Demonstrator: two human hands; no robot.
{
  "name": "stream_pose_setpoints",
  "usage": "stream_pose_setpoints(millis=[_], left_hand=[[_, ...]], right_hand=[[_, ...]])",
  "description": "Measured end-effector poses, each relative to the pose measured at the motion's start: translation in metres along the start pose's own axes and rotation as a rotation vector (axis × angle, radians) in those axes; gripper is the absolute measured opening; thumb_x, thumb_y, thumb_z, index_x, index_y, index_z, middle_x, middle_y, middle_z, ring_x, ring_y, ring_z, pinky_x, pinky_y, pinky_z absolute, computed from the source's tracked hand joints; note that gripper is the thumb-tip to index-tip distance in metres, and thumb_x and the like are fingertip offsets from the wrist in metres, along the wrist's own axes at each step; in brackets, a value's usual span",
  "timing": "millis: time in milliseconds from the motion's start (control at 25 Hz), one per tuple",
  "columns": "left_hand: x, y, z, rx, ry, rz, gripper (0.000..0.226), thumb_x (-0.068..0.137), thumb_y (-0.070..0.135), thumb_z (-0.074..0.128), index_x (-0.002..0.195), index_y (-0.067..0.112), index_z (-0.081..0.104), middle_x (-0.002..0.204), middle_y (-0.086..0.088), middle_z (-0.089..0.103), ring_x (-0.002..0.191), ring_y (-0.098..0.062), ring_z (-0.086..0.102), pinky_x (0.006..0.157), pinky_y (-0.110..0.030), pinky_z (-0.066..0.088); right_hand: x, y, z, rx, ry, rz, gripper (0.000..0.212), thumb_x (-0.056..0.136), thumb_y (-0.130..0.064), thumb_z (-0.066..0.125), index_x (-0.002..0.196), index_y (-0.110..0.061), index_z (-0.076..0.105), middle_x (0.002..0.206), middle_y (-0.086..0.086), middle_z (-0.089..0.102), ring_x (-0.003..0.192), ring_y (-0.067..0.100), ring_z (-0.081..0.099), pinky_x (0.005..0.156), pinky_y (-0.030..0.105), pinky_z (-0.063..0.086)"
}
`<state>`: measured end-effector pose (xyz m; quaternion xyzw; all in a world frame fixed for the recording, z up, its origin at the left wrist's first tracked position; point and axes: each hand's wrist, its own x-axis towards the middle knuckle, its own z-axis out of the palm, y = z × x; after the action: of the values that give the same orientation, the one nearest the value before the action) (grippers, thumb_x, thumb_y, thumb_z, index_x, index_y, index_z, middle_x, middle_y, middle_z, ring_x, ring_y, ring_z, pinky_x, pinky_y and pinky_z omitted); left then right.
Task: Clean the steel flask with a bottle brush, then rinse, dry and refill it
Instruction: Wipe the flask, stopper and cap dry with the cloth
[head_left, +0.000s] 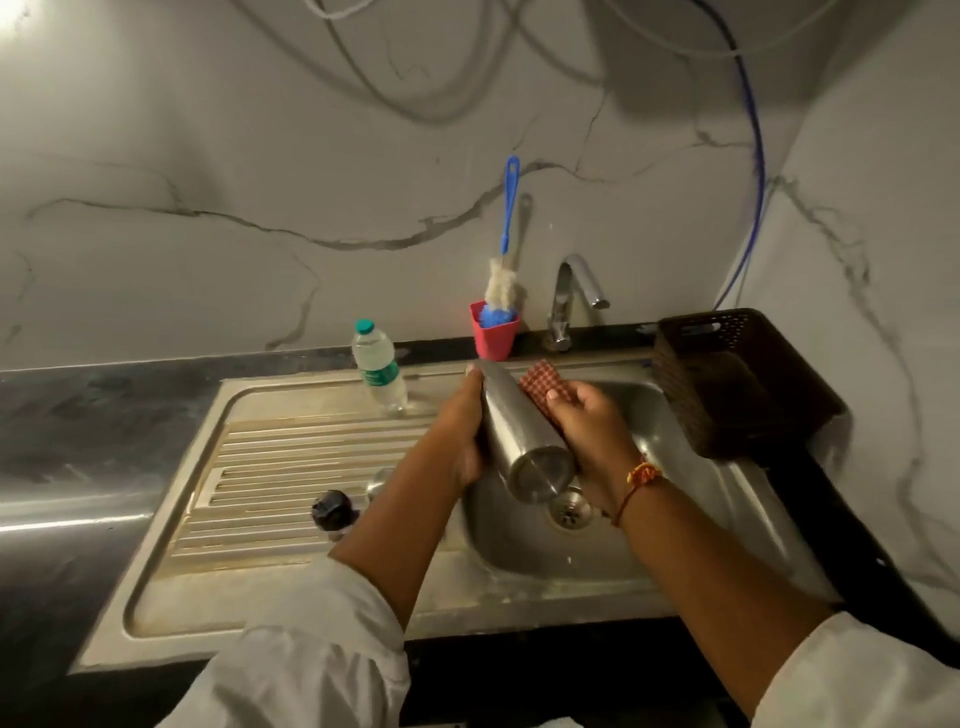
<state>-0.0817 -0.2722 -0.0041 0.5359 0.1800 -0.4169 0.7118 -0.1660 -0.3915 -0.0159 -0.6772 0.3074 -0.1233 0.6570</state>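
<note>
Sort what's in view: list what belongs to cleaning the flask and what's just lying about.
Belongs to the job: steel flask, gripped by left hand; checked cloth, held on it by right hand; bottle brush in red cup; tap; sink; black cap, likely the flask's.
Lying about: brown basket; blue cable on the wall; plastic water bottle, unless it serves the refill.

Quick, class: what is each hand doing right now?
Left hand: fingers curled round the steel flask.
Right hand: holds a checked cloth against the flask.
</note>
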Motion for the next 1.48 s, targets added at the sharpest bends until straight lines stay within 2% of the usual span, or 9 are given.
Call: stream_pose_setpoints(millis=[120,280,480,720,920,1080,1240,1360,1480], left_hand=[[0.005,-0.026,0.029,0.019,0.006,-0.143,0.056,0.097,0.056,0.059,0.122,0.007,0.062,0.107,-0.023,0.073,0.094,-0.038,0.070,0.077,-0.049,0.060],[-0.009,-0.047,0.062,0.010,0.016,-0.160,0.044,0.105,0.042,0.048,0.097,-0.001,0.055,0.090,-0.022,0.064,0.081,-0.034,0.059,0.067,-0.047,0.047],[-0.017,-0.057,0.075,0.020,-0.061,-0.075,0.032,0.102,0.035,0.054,0.106,0.003,0.058,0.078,-0.020,0.071,0.075,-0.032,0.066,0.062,-0.044,0.053],[0.004,-0.058,0.071,-0.101,-0.058,0.048,0.050,0.101,0.044,0.053,0.132,0.007,0.061,0.080,-0.016,0.076,0.065,-0.026,0.075,0.056,-0.035,0.060],[0.007,-0.048,0.065,-0.170,0.003,0.111,0.050,0.102,0.047,0.050,0.126,0.005,0.064,0.090,-0.019,0.077,0.076,-0.029,0.076,0.063,-0.037,0.060],[0.011,-0.043,0.068,-0.131,0.007,0.217,0.058,0.094,0.053,0.066,0.134,0.011,0.059,0.112,-0.022,0.075,0.095,-0.035,0.076,0.082,-0.049,0.061],[0.021,-0.030,0.066,-0.021,0.157,0.346,0.058,0.089,0.046,0.075,0.132,0.016,0.049,0.117,-0.020,0.070,0.098,-0.036,0.075,0.076,-0.048,0.063],[0.030,-0.027,0.069,-0.135,0.233,0.350,0.058,0.092,0.048,0.070,0.134,0.012,0.050,0.116,-0.017,0.070,0.094,-0.029,0.076,0.069,-0.040,0.064],[0.025,-0.029,0.081,-0.371,0.119,0.253,0.061,0.092,0.049,0.069,0.136,0.011,0.052,0.115,-0.020,0.073,0.099,-0.033,0.075,0.085,-0.047,0.063]], right_hand=[[0.000,0.010,-0.038,0.006,0.015,0.072,0.013,0.091,-0.044,0.065,0.094,-0.031,0.064,0.100,0.001,0.071,0.094,0.024,0.069,0.087,0.050,0.057],[0.002,0.012,-0.071,0.011,-0.026,0.097,0.015,0.094,-0.042,0.065,0.087,-0.030,0.059,0.095,-0.001,0.068,0.089,0.018,0.065,0.078,0.036,0.057],[0.010,0.006,-0.089,-0.049,-0.056,0.043,0.015,0.095,-0.042,0.061,0.085,-0.030,0.061,0.096,-0.002,0.070,0.093,0.018,0.065,0.082,0.037,0.056],[0.001,-0.008,-0.082,-0.218,-0.240,-0.158,0.026,0.102,-0.031,0.052,0.125,-0.028,0.064,0.117,-0.008,0.068,0.107,0.010,0.062,0.095,0.032,0.052],[-0.014,-0.014,-0.075,-0.084,-0.349,-0.198,0.025,0.103,-0.033,0.047,0.123,-0.037,0.062,0.115,-0.020,0.060,0.103,-0.002,0.058,0.089,0.020,0.046],[-0.005,-0.024,-0.071,-0.003,-0.356,-0.110,0.009,0.096,-0.034,0.061,0.105,-0.032,0.065,0.110,-0.003,0.068,0.099,0.020,0.068,0.081,0.034,0.058],[-0.005,-0.032,-0.064,0.004,-0.449,0.053,0.055,0.097,-0.034,0.058,0.145,-0.042,0.031,0.124,0.002,0.059,0.103,0.023,0.064,0.086,0.042,0.058],[-0.007,-0.029,-0.051,-0.410,-0.358,-0.134,0.080,0.098,-0.036,0.055,0.158,-0.031,0.002,0.144,0.006,0.045,0.116,0.021,0.055,0.081,0.028,0.053],[0.003,-0.021,-0.038,-0.281,-0.062,-0.356,0.069,0.095,-0.042,0.055,0.155,-0.033,0.022,0.144,0.000,0.048,0.122,0.017,0.055,0.093,0.035,0.055]])
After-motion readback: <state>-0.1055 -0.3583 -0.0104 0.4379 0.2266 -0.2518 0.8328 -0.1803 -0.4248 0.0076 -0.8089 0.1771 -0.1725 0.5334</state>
